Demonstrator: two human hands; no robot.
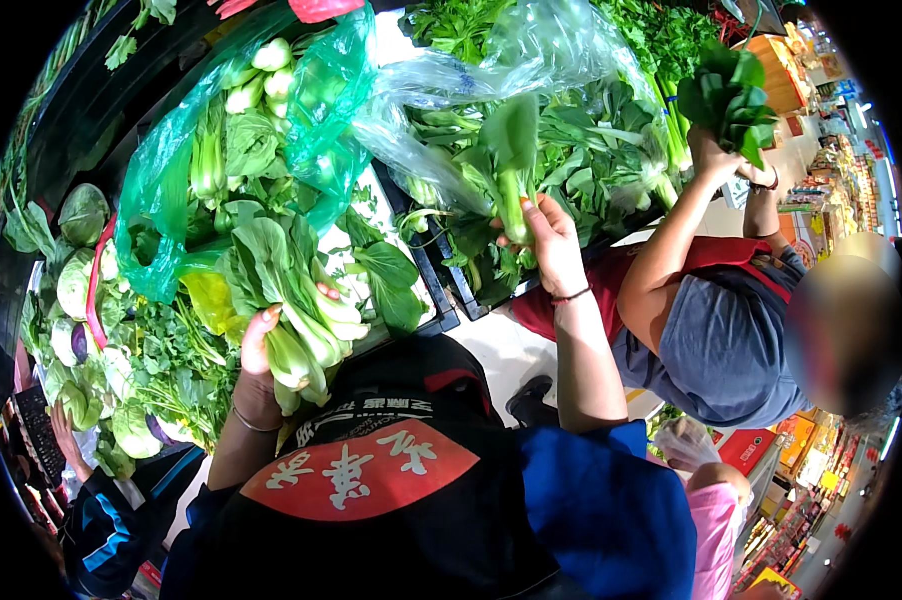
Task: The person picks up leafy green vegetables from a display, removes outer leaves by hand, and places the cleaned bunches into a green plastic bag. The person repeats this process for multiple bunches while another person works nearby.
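A bunch of several bok choy heads (301, 315) rests in my left hand (259, 341), with the pale stems towards me and the leaves pointing away. My right hand (552, 244) grips a single bok choy head (512, 191) by its pale base, leaves upward and slightly blurred. Behind it lies a heap of loose bok choy (578, 157) in a black crate, partly covered by a clear plastic bag (451, 82). Just beyond my left hand, an opened green plastic bag (158, 191) surrounds more bok choy (244, 142).
To the left are green cabbages (79, 285) and leafy herbs (177, 367). A black crate edge (439, 296) runs between my hands. On the right, a co-worker in a red apron (691, 259) holds dark leafy greens (728, 101). Another person's hand (66, 435) touches the produce at far left.
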